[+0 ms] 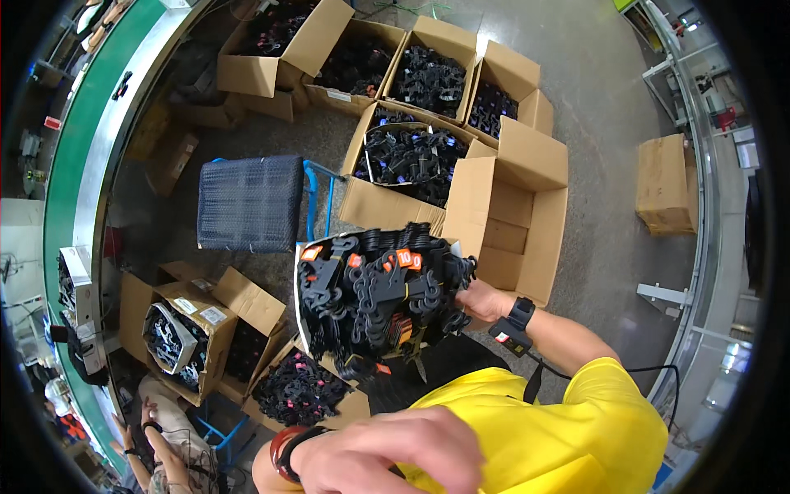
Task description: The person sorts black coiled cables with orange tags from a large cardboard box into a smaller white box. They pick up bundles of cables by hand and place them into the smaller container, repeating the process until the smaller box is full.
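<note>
In front of me, a shallow, white-edged box (301, 317) holds a heap of black plastic hangers (374, 288), some with orange tags. My right hand (487, 301) grips the right end of this load, its fingertips hidden behind the hangers. A black strap and a small device with a cable sit on that wrist. Close to the camera, my left hand (391, 453) is raised over my lap, away from the box. Its fingers bend downward and the tips are hidden. Red-brown and black bands circle the left wrist.
Cartons of black hangers (428, 78) stand ahead; an open carton (527, 239) is at right. A padded blue-framed seat (251, 203) is left of centre. More cartons (206, 321) stand at lower left, near another person (169, 436). A green conveyor (70, 156) curves along the left.
</note>
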Available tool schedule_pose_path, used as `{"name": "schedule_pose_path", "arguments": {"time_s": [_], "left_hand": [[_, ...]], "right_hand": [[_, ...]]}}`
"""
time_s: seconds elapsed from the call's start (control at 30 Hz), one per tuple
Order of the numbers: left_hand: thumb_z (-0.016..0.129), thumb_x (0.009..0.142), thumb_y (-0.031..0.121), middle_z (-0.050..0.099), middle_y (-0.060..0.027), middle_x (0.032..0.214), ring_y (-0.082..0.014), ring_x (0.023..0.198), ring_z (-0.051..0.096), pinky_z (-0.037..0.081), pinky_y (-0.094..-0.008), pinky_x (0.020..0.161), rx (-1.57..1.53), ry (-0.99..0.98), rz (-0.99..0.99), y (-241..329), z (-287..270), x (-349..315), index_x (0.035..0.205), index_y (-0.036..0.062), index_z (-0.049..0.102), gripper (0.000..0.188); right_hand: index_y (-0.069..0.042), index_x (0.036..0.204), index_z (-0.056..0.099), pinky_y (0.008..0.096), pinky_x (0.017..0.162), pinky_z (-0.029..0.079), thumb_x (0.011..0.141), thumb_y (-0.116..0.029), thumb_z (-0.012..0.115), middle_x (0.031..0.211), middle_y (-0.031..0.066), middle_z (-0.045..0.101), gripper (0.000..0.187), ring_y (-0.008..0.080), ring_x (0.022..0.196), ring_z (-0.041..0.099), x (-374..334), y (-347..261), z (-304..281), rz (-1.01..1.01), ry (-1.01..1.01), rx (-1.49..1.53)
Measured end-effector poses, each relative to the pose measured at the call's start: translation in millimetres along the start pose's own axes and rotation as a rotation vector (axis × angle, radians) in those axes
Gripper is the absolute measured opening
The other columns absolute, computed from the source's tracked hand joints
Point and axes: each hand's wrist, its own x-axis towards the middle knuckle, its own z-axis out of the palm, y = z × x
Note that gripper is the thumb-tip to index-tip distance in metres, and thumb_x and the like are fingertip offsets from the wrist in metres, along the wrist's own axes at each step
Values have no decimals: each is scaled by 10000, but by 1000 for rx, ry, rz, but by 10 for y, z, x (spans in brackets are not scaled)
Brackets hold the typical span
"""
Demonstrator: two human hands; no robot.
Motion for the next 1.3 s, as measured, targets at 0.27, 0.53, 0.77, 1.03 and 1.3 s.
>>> {"name": "schedule_pose_path", "arguments": {"time_s": [0.27,0.53,0.77,1.03,1.3], "left_hand": [[575,868,150,573,-137,938,-259,811,541,452,-350,681,-150,30,-77,-348,100,545,926,94,609,87],[549,883,170,580,-127,935,-248,790,552,452,-354,672,-216,4,-92,-566,-114,604,921,91,614,110],[545,880,149,580,-131,933,-245,781,558,450,-355,658,-205,40,-158,-439,-198,503,914,75,612,105],[572,870,172,578,-120,931,-246,783,561,449,-357,655,-185,139,-107,-360,-193,366,943,97,612,112],[535,893,204,575,-121,939,-246,785,561,453,-355,661,-124,147,-41,-207,-207,347,975,112,612,146]], "right_hand": [[-57,1117,535,243,606,407,788,40,462,914,-27,596,350,86,737,505,56,-15,-377,-143,42,274],[-40,1131,531,225,586,409,770,43,475,913,-36,576,375,59,719,487,377,435,-429,-140,48,388],[-18,1105,545,241,684,431,759,51,469,911,-26,583,361,77,757,502,483,530,-408,-126,-2,351],[-13,1072,562,260,731,439,756,38,499,919,-13,600,326,93,794,524,514,309,-250,-84,-54,274],[-15,1090,548,250,746,439,766,22,511,950,-14,593,328,85,821,523,537,201,-313,-54,-127,93]]}}
